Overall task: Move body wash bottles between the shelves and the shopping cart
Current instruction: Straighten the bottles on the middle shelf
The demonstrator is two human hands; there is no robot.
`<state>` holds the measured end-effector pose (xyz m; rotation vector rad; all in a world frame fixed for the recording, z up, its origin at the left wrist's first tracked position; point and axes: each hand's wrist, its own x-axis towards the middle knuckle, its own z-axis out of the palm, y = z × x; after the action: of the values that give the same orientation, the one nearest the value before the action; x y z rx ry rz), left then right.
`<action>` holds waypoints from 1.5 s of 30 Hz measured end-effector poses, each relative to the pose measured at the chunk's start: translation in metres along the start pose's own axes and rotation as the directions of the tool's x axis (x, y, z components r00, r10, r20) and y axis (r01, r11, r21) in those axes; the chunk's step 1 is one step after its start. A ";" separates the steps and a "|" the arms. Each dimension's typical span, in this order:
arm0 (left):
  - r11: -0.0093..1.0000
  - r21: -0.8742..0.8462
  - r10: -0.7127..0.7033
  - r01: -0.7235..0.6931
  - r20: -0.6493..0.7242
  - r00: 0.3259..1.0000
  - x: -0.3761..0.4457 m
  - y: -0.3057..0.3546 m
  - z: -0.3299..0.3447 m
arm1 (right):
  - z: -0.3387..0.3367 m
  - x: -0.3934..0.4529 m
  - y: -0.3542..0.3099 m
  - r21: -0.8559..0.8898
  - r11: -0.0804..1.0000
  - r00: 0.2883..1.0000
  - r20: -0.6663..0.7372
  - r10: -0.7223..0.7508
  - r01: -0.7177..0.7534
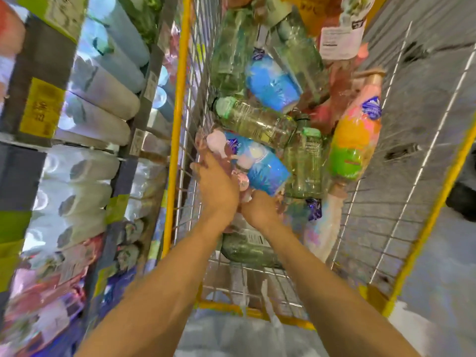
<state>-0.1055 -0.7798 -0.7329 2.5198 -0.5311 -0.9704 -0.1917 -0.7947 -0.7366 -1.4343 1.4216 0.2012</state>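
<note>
Both hands reach into shopping cart (pixel 180 104). Left hand (pixel 216 186) on blue-label bottle (pixel 260 166), grip blurred; right hand (pixel 260 210) just beside at 5 o'clock. Shelves (pixel 85 124) at 9 o'clock.

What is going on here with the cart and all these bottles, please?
A person is reaching both hands into a yellow-framed wire shopping cart piled with body wash bottles. The left hand and right hand meet at a blue-labelled bottle lying near the cart's left wall; motion blur hides the grip. Stocked shelves stand to the left.
</note>
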 end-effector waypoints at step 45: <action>0.703 -0.538 0.209 -0.465 -0.468 0.858 -0.208 0.031 -0.276 | -0.144 -0.201 -0.191 0.456 0.628 0.651 0.129 -0.748 0.631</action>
<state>-0.0632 -0.6477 -0.4154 1.8152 -0.4334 -0.3972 -0.1700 -0.8252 -0.4266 -1.4473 0.5107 -0.3314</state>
